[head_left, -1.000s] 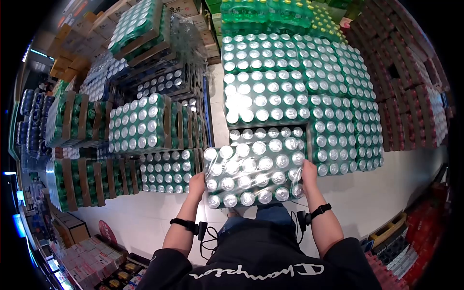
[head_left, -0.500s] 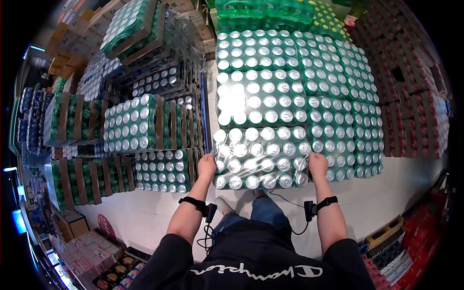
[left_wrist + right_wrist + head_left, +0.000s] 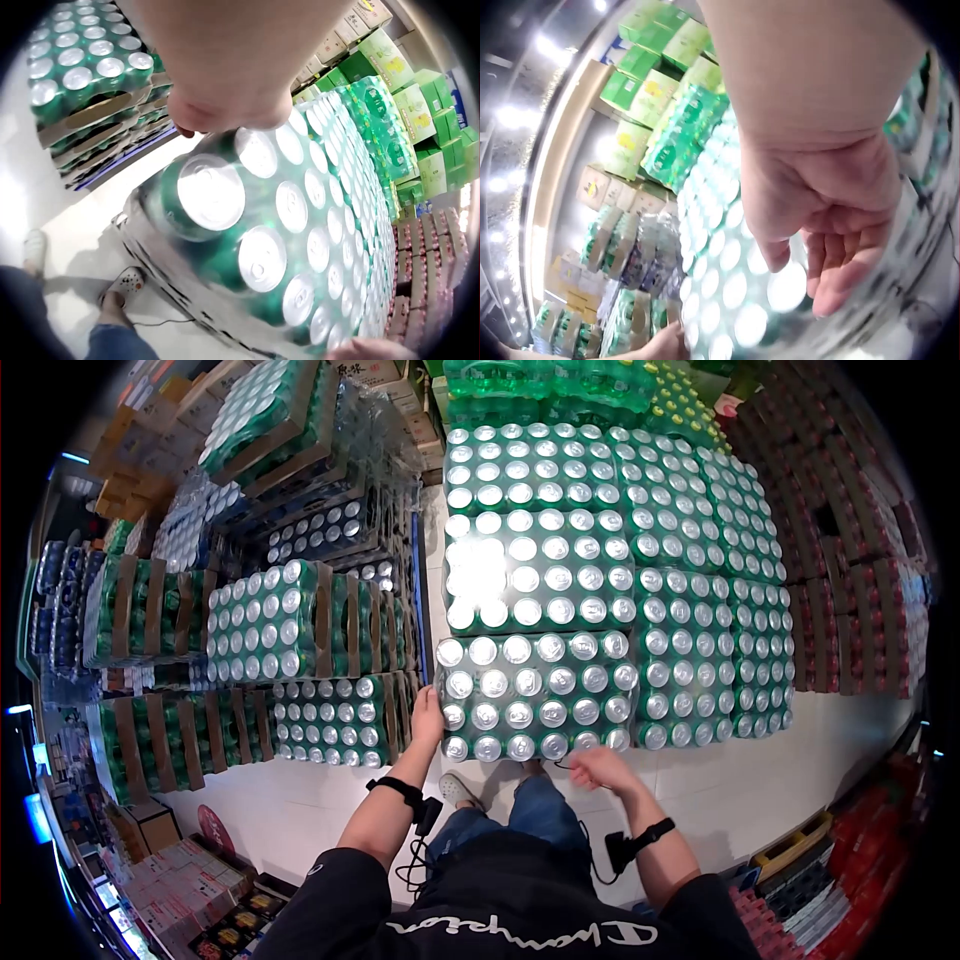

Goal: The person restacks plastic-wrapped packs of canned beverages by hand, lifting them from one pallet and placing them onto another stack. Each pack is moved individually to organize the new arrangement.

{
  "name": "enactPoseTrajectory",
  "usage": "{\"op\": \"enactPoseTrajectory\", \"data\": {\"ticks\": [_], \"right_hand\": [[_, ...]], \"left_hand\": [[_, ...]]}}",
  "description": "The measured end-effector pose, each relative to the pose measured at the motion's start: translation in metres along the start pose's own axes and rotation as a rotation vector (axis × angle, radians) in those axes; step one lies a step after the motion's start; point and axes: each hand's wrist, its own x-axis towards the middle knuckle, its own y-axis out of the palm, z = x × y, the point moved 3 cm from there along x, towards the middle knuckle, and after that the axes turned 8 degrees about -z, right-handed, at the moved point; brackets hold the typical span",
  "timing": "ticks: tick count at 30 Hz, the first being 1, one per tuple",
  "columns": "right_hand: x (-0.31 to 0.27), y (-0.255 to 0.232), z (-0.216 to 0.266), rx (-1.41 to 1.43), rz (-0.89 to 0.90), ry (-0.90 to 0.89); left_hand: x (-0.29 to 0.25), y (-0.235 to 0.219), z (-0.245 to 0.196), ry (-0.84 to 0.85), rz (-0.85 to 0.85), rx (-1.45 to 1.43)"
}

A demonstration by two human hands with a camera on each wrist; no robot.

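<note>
A shrink-wrapped pack of green cans with silver tops (image 3: 538,682) lies at the near left corner of a wide stack of similar packs (image 3: 690,610). My left hand (image 3: 427,715) rests against its left side; in the left wrist view that hand (image 3: 229,97) is at the pack's corner, fingers mostly hidden. Off the pack's near right corner is my right hand (image 3: 603,770), holding nothing. The right wrist view shows this hand (image 3: 825,217) with loosely bent fingers and the thumb apart, over the near edge.
More can packs in cardboard trays (image 3: 262,622) stand on the left. Green bottles (image 3: 545,390) are behind the stack, red can packs (image 3: 850,600) to the right. A cable and the person's legs (image 3: 535,810) are below the near edge.
The pack has come back and down into the near left corner, level with its neighbours. My right hand has left its right side and moved to the near edge; my left hand stays beside it.
</note>
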Motion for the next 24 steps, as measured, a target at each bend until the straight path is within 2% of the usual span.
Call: {"op": "enactPoseTrajectory", "data": {"ticks": [2,3,6,7,8,10,11,12,13,14,15,16,17,18,19,20,21,22,23,24], "right_hand": [[0.005,0.024,-0.030,0.195,0.126,0.188],[0.015,0.031,-0.047,0.353,0.088,0.207],[0.033,0.029,-0.070,0.770,0.032,0.150],[0.043,0.025,-0.076,0.879,0.030,0.155],[0.050,0.022,-0.083,0.991,0.030,0.158],[0.040,0.012,-0.079,0.944,-0.026,0.027],[0.036,0.006,-0.081,0.864,-0.027,-0.064],[0.034,0.002,-0.088,0.777,-0.014,-0.150],[0.041,0.001,-0.104,0.917,-0.023,-0.106],[0.059,0.007,-0.112,1.046,-0.013,-0.059],[0.064,0.010,-0.105,0.998,-0.089,0.032],[0.056,0.010,-0.099,0.939,-0.178,0.121],[0.047,0.015,-0.090,0.849,-0.092,0.139],[0.041,0.021,-0.076,0.766,-0.021,0.147],[0.028,0.032,-0.056,0.583,0.048,0.165],[0.013,0.043,-0.036,0.401,0.102,0.182],[0.007,0.055,-0.015,0.224,0.149,0.194],[0.010,0.066,0.002,0.129,0.147,0.104],[0.011,0.078,0.012,0.035,0.143,0.029],[0.009,0.091,0.018,-0.059,0.140,-0.036]], "left_hand": [[-0.009,0.000,-0.006,0.125,-0.082,0.119],[-0.007,0.009,0.006,0.145,-0.081,0.117],[-0.008,0.023,0.004,-0.050,-0.062,-0.225],[-0.009,0.021,0.005,-0.036,0.024,-0.244],[-0.012,0.028,0.004,-0.100,0.097,-0.355],[-0.014,0.037,0.002,-0.220,0.231,-0.565],[-0.017,0.040,0.010,-0.302,0.228,-0.652],[-0.013,0.043,0.031,-0.284,0.215,-0.578],[0.005,0.053,0.064,-0.237,0.379,-0.559],[0.001,0.052,0.059,-0.213,0.239,-0.447],[-0.012,0.040,0.020,-0.315,0.215,-0.412],[-0.025,0.009,-0.045,-0.032,0.231,-0.167],[0.007,0.031,0.012,0.335,0.291,0.218],[0.006,0.020,-0.019,0.357,0.437,0.679],[0.009,0.014,-0.032,0.347,0.524,0.726],[0.019,0.018,-0.013,0.074,0.385,0.489],[0.007,-0.008,-0.047,0.088,0.421,0.484],[-0.008,-0.037,-0.083,0.099,0.464,0.481],[-0.007,-0.049,-0.071,0.236,0.499,0.396],[-0.016,-0.081,-0.092,0.248,0.559,0.479]]}}
